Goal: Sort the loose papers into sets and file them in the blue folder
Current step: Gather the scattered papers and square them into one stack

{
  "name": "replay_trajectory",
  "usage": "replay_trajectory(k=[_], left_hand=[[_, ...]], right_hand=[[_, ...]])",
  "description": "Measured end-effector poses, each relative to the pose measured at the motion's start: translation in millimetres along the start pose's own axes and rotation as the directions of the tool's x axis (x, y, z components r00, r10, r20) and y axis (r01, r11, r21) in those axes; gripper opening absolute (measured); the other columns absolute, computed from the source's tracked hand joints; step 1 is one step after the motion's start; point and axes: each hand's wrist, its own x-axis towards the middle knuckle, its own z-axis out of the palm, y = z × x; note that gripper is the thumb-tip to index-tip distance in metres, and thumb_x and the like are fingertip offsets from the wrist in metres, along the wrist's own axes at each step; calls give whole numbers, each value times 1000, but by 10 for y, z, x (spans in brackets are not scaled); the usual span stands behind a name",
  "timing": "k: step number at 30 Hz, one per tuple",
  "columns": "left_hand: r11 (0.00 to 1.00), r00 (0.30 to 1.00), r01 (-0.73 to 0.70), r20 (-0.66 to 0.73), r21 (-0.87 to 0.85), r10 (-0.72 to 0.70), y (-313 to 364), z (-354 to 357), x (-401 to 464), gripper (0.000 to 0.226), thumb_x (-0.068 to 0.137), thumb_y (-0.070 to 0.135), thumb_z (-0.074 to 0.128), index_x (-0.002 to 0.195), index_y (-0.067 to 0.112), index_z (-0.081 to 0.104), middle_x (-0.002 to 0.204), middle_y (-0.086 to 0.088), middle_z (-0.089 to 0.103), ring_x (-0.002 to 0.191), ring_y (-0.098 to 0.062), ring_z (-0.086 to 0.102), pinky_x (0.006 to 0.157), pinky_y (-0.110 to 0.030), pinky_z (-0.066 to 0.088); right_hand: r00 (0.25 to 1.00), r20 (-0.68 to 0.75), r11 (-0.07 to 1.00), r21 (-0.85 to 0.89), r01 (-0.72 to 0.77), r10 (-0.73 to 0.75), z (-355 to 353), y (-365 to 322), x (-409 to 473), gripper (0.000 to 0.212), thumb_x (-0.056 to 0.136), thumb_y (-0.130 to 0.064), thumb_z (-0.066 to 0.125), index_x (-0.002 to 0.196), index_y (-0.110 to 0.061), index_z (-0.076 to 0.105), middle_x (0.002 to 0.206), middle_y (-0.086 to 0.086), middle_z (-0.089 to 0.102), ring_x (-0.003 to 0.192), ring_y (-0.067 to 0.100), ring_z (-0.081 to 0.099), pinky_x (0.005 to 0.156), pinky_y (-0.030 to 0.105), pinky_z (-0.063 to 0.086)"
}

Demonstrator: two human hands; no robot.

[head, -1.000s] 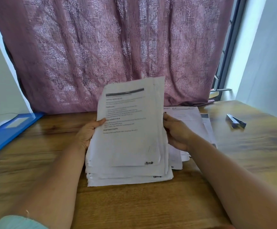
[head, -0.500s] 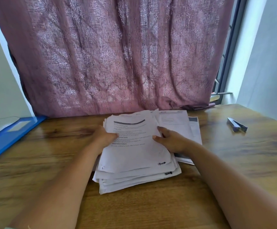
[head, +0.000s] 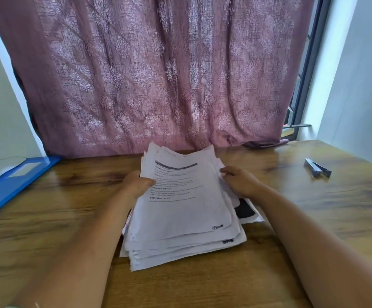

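Observation:
A thick stack of loose printed papers (head: 182,214) lies fanned in the middle of the wooden table (head: 202,285), its far edge lifted a little. My left hand (head: 136,185) grips the stack's left edge, thumb on the top sheet. My right hand (head: 240,181) holds the stack's right edge with curled fingers. A sheet with a black patch (head: 246,210) sticks out under the stack on the right. The blue folder (head: 9,185) lies open at the far left of the table.
A stapler (head: 317,167) lies on the table at the right. A pink patterned curtain (head: 158,74) hangs along the table's back edge. A white wall (head: 362,85) and a window frame stand at the right.
The stack was held upright a second ago, then laid down flat. Both hands now gather it at its sides, covering the sheets that lay to the right.

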Motion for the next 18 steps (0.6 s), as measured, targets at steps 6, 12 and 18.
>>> replay_trajectory(k=[6, 12, 18], left_hand=[[991, 999, 24, -21, -128, -27, 99, 86, -78, 57, 69, 31, 82, 114, 6, 56, 103, -11, 65, 84, -26, 66, 73, -40, 57], [983, 1000, 5, -2, 186, -5, 139, 211, -131, 79, 80, 43, 74, 142, 10, 40, 143, -11, 48, 131, -31, 44, 103, -41, 41], [977, 992, -57, 124, 203, 32, 193, 279, -220, 41, 87, 27, 72, 122, 17, 53, 121, -3, 58, 100, -21, 57, 81, -28, 45]], right_hand=[[980, 46, 885, -440, -155, 194, 109, 108, 52, 82, 94, -68, 17, 152, -10, 20, 157, 25, 17, 145, 39, 15, 118, 49, 16], [980, -138, 989, -13, -147, 144, -28, -3, -34, 87, 93, -67, 34, 153, -8, 13, 154, 18, 32, 139, 35, 34, 109, 39, 30], [988, -47, 988, 45, -148, 150, -27, -49, -137, 53, 88, -39, 68, 127, -8, 53, 123, 11, 61, 110, 29, 60, 88, 34, 50]])
